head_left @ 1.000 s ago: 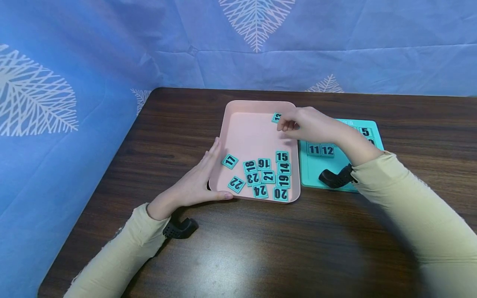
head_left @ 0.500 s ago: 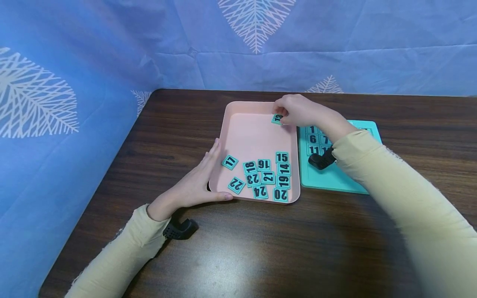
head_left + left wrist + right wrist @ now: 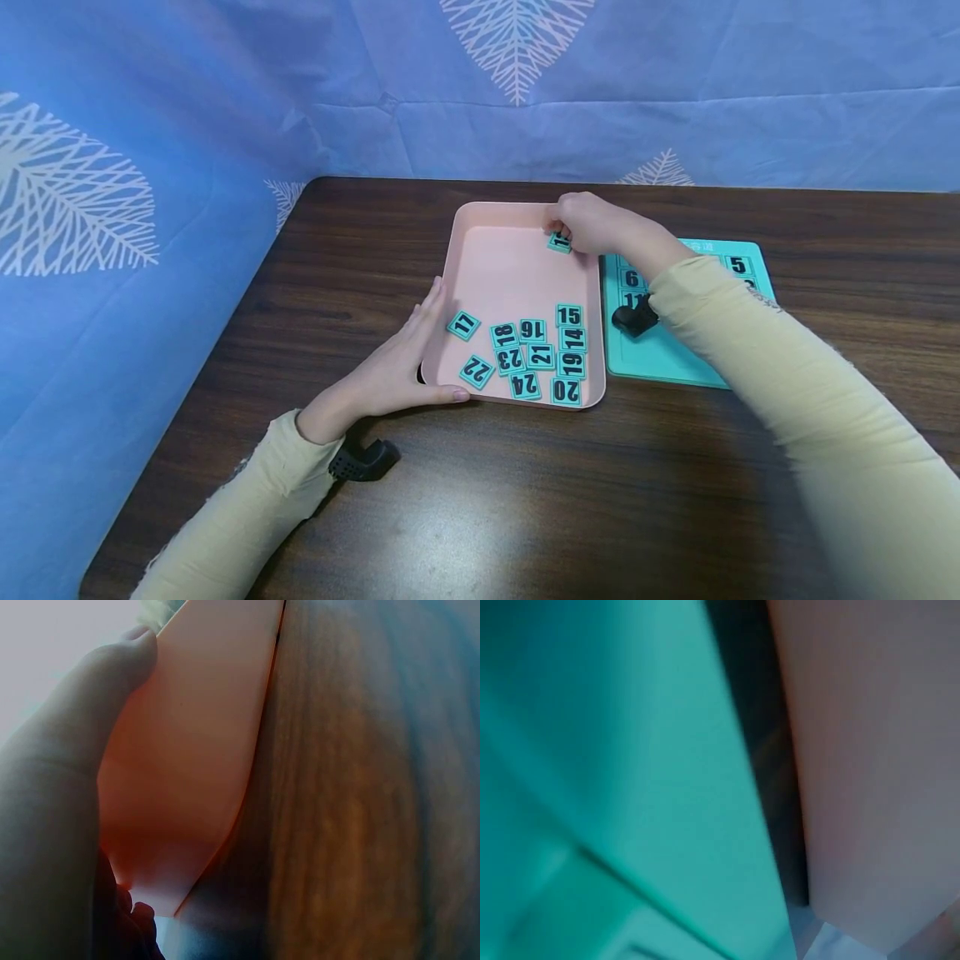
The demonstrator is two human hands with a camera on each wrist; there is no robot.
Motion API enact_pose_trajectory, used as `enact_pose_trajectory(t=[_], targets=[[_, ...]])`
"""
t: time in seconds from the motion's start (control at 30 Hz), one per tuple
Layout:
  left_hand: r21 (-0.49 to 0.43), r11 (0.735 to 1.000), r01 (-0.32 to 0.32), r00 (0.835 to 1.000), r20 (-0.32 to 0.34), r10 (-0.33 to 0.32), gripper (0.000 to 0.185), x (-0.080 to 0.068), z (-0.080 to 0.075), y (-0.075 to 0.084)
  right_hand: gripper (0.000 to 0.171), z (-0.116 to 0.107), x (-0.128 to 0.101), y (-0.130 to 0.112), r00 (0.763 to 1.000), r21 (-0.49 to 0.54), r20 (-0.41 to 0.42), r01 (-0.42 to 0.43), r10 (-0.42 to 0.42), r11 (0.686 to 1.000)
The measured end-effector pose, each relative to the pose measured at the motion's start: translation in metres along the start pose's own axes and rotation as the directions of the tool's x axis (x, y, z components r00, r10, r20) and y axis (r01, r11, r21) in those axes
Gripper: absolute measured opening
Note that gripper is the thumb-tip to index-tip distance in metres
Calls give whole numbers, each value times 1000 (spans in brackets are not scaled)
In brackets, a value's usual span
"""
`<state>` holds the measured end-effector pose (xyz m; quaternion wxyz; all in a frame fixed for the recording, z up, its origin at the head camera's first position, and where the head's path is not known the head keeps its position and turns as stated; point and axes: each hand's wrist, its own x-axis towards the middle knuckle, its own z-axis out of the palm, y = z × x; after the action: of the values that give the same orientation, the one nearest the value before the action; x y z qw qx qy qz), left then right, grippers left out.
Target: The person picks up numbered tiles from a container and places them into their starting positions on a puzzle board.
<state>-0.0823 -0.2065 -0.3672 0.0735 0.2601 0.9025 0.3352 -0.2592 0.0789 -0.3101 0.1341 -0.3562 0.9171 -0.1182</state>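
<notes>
A shallow pink tray (image 3: 495, 258) lies on the dark wooden table. My left hand (image 3: 390, 367) spans the tray's near-left corner, fingers straight along its left side and thumb on its near edge. The left wrist view shows that thumb (image 3: 127, 664) against the tray's outer wall (image 3: 195, 727). At the far right of the tray, my right hand (image 3: 596, 223) has curled fingers on a teal number tile (image 3: 558, 242), pinching it and partly covering its number. Several other number tiles (image 3: 540, 357) lie in the tray's near half, some sideways or upside down.
A teal number board (image 3: 660, 358) stands against the tray's right side, with several numbered tiles in its far part, partly hidden by my right forearm. The right wrist view is filled by the board (image 3: 667, 750) and the tray wall (image 3: 870, 765). Blue cloth (image 3: 375, 75) hangs behind the table.
My right hand has moved away from me and left onto the tile at the tray's far right; the tile has shifted slightly. The left hand has stayed in place.
</notes>
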Motion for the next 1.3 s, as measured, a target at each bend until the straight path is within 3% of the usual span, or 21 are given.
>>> enact_pose_trajectory(t=[0.2,0.57,0.87,1.0,1.3], targets=[[-1,1000,-10,1000,-3,10,121,1,0,0,31,-2,-1,-5,1000,3,30,-5,5,1000],[-5,1000,-15,1000,-3,15,121,1,0,0,17,5,-8,-11,993,-15,69,98,-97,995],[-13,1000,-14,1000,-3,13,121,1,0,0,20,8,-21,-21,984,-4,-29,174,-174,985],[-12,1000,-14,1000,-4,14,120,1,0,1,21,8,-33,-27,977,53,-63,205,-202,977],[-5,1000,-14,1000,1,14,120,0,0,0,26,3,-74,-38,977,88,-167,150,-134,985]])
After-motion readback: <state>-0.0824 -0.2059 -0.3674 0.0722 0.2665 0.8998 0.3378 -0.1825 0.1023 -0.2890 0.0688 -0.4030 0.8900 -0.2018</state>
